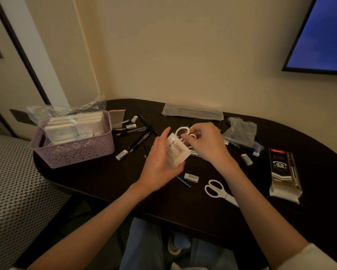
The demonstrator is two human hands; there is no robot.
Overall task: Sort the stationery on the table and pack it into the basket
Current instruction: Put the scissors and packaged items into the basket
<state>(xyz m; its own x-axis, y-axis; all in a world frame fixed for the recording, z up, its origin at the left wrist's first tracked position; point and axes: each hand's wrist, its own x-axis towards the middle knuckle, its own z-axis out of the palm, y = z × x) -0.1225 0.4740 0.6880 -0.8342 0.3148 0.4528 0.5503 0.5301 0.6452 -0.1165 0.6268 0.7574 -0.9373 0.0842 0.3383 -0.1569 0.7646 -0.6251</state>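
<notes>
the left hand (160,162) grips a white labelled packet (177,152) above the middle of the dark table (105,178). the right hand (204,142) pinches the white ring handles of a pair of scissors (183,133) sticking out of the packet's top. a second pair of white scissors (218,190) lies on the table near the right forearm. erasers (191,177) and black pens (139,141) lie scattered around the hands. the lilac basket (76,152), at the table's left end, holds pale packs under clear wrapping. a pen box (284,174) lies at the right.
</notes>
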